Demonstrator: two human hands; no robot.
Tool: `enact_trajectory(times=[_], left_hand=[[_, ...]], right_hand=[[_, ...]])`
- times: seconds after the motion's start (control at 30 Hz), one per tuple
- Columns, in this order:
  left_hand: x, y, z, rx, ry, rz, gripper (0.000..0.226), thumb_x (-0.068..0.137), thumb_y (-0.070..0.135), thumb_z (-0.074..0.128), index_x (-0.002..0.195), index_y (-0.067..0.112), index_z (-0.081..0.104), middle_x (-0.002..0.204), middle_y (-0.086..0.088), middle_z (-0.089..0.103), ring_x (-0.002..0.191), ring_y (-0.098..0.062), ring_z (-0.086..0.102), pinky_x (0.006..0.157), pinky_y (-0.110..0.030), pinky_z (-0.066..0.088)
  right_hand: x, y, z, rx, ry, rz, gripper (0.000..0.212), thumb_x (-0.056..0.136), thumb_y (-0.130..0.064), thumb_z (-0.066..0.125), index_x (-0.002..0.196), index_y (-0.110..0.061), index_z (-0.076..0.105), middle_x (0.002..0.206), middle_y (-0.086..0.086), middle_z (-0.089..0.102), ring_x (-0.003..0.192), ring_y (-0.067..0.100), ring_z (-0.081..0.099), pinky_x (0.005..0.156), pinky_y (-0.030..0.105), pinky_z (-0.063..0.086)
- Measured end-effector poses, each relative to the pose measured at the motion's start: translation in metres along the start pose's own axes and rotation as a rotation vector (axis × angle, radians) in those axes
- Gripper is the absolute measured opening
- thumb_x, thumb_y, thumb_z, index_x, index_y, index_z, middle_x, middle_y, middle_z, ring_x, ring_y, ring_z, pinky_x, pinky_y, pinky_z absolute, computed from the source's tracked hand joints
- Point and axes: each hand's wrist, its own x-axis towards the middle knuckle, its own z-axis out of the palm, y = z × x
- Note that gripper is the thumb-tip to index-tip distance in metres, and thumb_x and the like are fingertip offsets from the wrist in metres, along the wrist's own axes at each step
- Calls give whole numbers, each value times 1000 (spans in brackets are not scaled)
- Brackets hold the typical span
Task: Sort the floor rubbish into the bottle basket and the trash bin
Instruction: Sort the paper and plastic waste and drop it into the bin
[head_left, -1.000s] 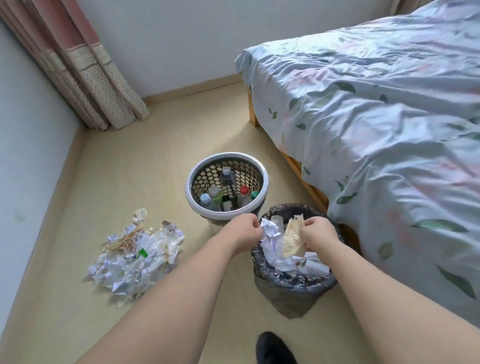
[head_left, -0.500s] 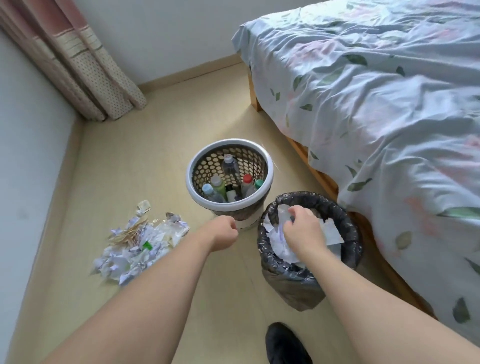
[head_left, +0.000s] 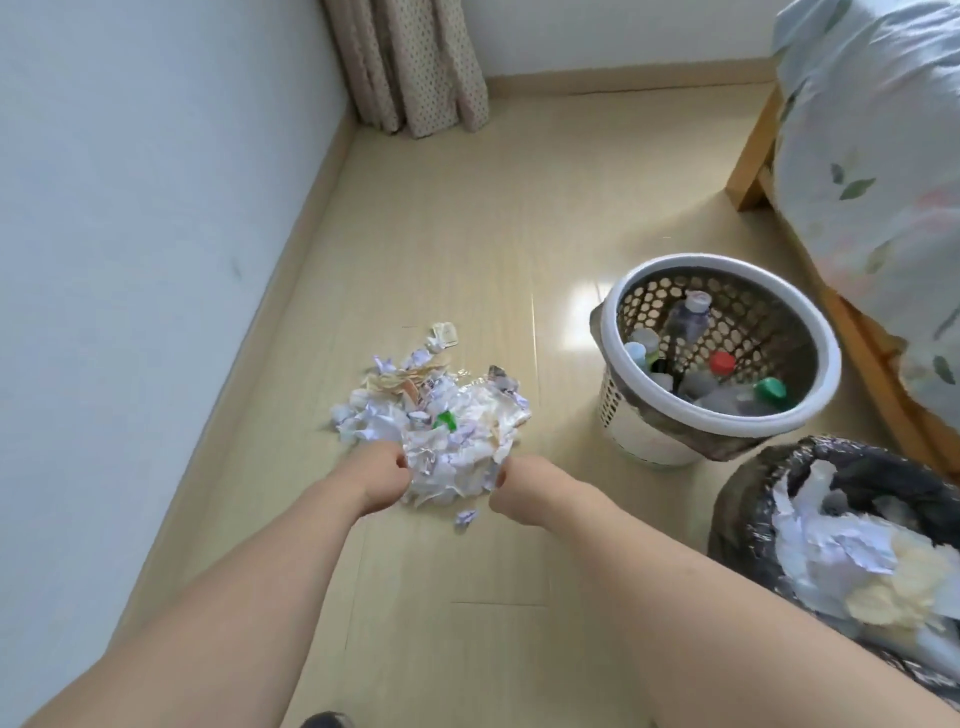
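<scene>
Head view: paper pile (head_left: 436, 421) hides both hands' fingers (head_left: 402, 462).

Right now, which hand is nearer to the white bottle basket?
The right hand. It is at the right edge of the paper pile, on the side facing the bottle basket. The left hand is at the pile's left edge, farther away.

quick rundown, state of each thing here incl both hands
rubbish pile: heaped on the floor, not yet binned
left hand: fingers curled into the pile's near left edge
right hand: fingers curled into the pile's near right edge
bottle basket: upright, holds several capped bottles
trash bin: upright, bag-lined, heaped with crumpled paper
curtain: hanging to the floor
</scene>
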Motion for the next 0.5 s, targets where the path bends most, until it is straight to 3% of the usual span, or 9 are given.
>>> enact_trajectory(times=[0.13, 0.23, 0.37, 0.5], left_hand=[[34, -68, 23, -75, -21, -91, 16, 89, 10, 43, 76, 13, 53, 85, -9, 60, 81, -28, 55, 61, -28, 36], [56, -97, 40, -103, -14, -150, 23, 95, 15, 40, 73, 19, 46, 83, -3, 56, 81, -26, 53, 63, -28, 36], [87, -119, 60, -150, 14, -222, 18, 96, 26, 37, 87, 18, 50, 88, 0, 56, 81, -23, 53, 67, -30, 40], [119, -126, 76, -249, 68, -302, 13, 94, 29, 44, 100, 19, 47, 92, -1, 56, 78, -23, 54, 62, -29, 39]], right_hand=[[57, -29, 42, -160, -110, 25, 7, 93, -12, 49, 94, -11, 56, 97, 13, 56, 102, 31, 57, 72, 28, 45], [88, -27, 76, -252, -140, 76, 35, 95, -6, 41, 128, -2, 52, 129, 16, 55, 118, 31, 55, 92, 34, 47], [128, -13, 118, -184, -82, 115, 37, 94, -10, 43, 131, -7, 43, 129, 13, 54, 115, 29, 57, 89, 33, 49], [156, -1, 147, -181, -2, 118, 30, 98, -14, 41, 127, -9, 40, 131, 14, 47, 111, 33, 57, 81, 36, 46]])
